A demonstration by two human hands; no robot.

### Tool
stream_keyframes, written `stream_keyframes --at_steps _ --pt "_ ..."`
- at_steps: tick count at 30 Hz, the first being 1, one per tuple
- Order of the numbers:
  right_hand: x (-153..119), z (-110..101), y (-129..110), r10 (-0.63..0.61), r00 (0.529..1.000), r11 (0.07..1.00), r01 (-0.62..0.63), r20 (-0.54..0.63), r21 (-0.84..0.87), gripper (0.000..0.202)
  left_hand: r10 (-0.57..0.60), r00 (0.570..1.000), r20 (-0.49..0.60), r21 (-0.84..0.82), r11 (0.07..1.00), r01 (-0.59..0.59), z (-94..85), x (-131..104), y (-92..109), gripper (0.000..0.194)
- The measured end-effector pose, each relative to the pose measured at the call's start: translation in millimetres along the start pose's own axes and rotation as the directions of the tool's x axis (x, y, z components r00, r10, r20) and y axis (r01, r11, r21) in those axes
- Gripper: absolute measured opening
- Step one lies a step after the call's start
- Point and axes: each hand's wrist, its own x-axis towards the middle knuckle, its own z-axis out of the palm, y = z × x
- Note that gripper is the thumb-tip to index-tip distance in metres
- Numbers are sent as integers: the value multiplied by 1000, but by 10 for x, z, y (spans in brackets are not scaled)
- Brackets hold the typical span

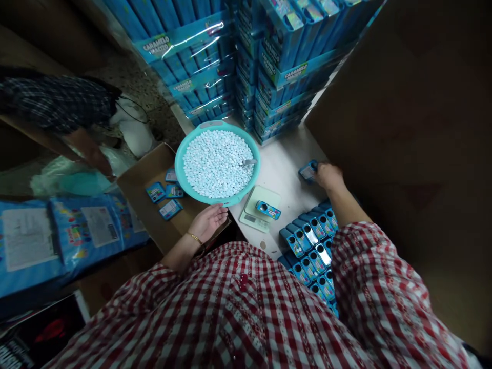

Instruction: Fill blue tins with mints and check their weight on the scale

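Note:
My right hand [329, 177] grips a small blue candy tin [308, 171] over the white table, right of the scale. My left hand [209, 221] holds nothing, its palm turned up and its fingers extended near the lower rim of a turquoise basin [180, 177]. Small pale candies [217, 164] fill that basin, and a metal spoon [248, 162] is stuck in them. A kitchen scale [255, 221] stands beside the basin with another blue tin [269, 210] lying on its platform. Rows of blue tins with dark round openings [309, 230] are packed together below my right hand.
Wrapped stacks of blue boxes [192, 56] rise behind the basin, with more [284, 66] to their right. An open carton [130, 174] at left holds several tins [169, 209]. A co-worker's arm [86, 146] reaches in at left above plastic bags. Cardboard [403, 128] walls the right side.

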Motion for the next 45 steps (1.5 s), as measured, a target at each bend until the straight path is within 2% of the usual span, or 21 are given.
stream_keyframes --at_steps 4,7,9,11,12,14,17,19,22,27,31,36,38,40,43,45 --pt "-162 96 13 151 989 980 -149 -5 129 34 -13 999 42 19 1000 12 32 -30 -40 8" --pt "-288 119 27 210 976 949 -189 -55 253 36 -27 997 76 36 999 24 8 -51 -85 8" --pt "-448 142 -31 206 962 930 -136 -177 341 37 -37 994 104 44 999 33 -27 -55 -111 9" --pt "-683 205 -153 118 954 894 18 -275 447 40 -42 993 114 49 998 37 -80 -44 -128 9" --pt "-822 256 -230 51 956 849 111 -290 516 41 -43 993 113 51 998 37 -111 -34 -134 9" --pt "-1110 396 -398 -49 961 692 229 -273 685 46 -39 993 112 57 998 33 -176 -8 -138 11" --pt "-1458 645 -642 -31 985 432 168 -172 886 51 -32 993 116 65 998 24 -246 27 -133 11" --pt "-1578 785 -792 9 994 327 103 -112 939 54 -33 993 112 70 997 25 -258 39 -129 11" --pt "-1604 908 -1010 73 994 259 59 -80 964 56 -45 993 109 74 997 37 -228 39 -133 11" --pt "-1528 975 -1337 136 985 217 73 -104 973 51 -67 993 101 53 997 62 -180 14 -160 18" --pt "-1491 993 -1511 184 973 238 91 -137 967 43 -89 990 114 39 996 85 -204 14 -206 23" --pt "-1487 935 -1577 197 964 341 105 -180 934 37 -126 980 153 34 992 123 -151 86 -313 22" --pt "-1545 833 -1560 184 952 430 147 -246 891 36 -138 972 191 27 990 135 -59 137 -362 22" --pt "-1646 667 -1533 132 926 568 221 -353 793 35 -157 960 232 14 987 158 69 199 -407 24" --pt "-1822 366 -1502 -51 876 757 347 -479 554 39 -188 941 282 -34 978 205 288 301 -452 28" --pt "-1910 208 -1491 -162 860 829 385 -485 406 42 -187 936 298 -83 972 220 416 360 -466 30"
